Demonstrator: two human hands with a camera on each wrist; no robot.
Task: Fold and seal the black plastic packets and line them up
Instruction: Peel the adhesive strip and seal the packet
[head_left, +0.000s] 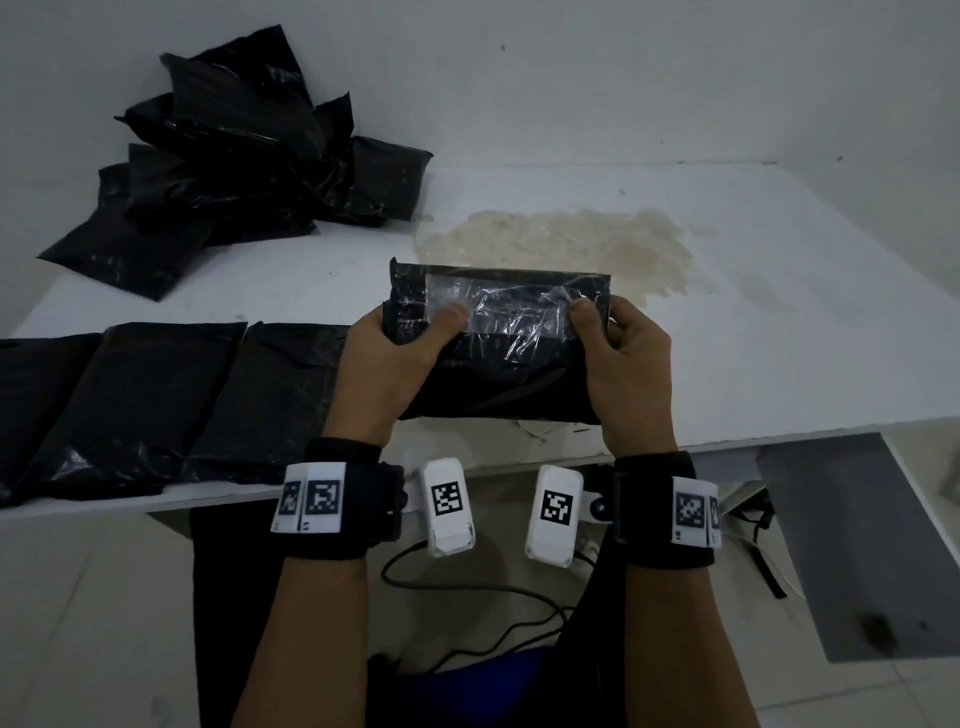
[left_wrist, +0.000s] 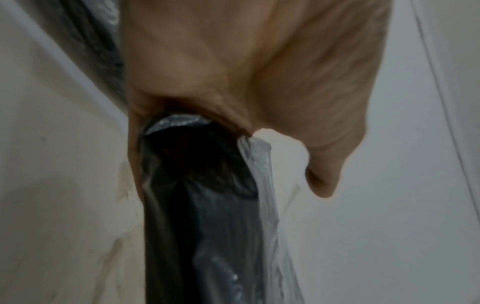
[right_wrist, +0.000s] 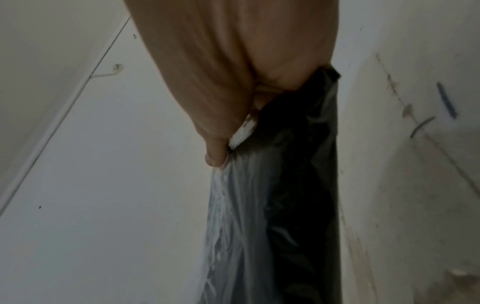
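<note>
Hands grip one black packet (head_left: 498, 358) over the worktop's (head_left: 727, 338) near edge: left hand (head_left: 387, 364) and right hand (head_left: 626, 364) clasp its short ends, fingers behind, both thumbs pressing its clear strip (head_left: 498, 306).

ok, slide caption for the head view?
Both hands, left hand and right hand, grip a black plastic packet, thumbs on its clear strip.

One held packet (head_left: 498, 374), three lined-up packets (head_left: 130, 405), uncounted pile (head_left: 244, 156).
</note>
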